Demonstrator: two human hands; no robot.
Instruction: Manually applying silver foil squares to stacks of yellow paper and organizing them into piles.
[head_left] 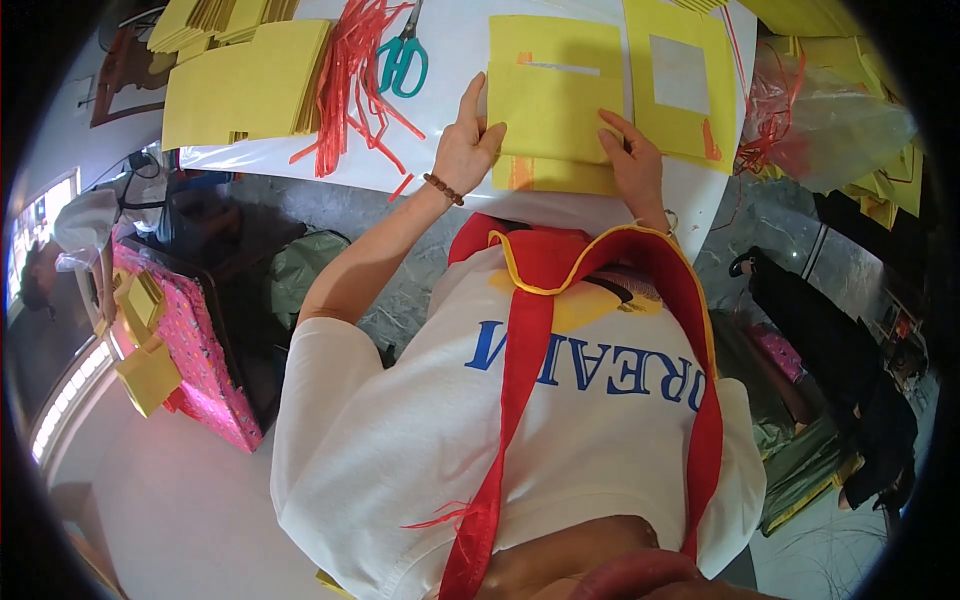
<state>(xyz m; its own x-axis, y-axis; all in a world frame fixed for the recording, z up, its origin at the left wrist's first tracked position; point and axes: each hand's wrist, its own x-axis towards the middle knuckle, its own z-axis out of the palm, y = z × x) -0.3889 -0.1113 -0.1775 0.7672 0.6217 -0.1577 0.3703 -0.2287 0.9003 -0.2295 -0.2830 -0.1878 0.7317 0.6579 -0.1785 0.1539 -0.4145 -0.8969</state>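
A stack of yellow paper sheets [555, 110] lies on the white-covered table in front of me, a smaller sheet on top and larger ones showing above and below it. Its left edge is held by my left hand [468, 142], index finger stretched along the side and thumb at the near corner. My right hand [632, 165] grips the right edge, fingertips on the upper face. A pale strip and orange patches show on the larger sheets. To the right lies another yellow sheet [645, 130] bearing a silvery rectangle [680, 76].
Teal-handled scissors [404, 66] and a bundle of red plastic strips [345, 95] lie left of my hands, beside stacked yellow paper [245, 85]. A clear plastic bag [840, 120] hangs at the right table edge. A person [75, 240] is by a pink-covered table [195, 350] at left.
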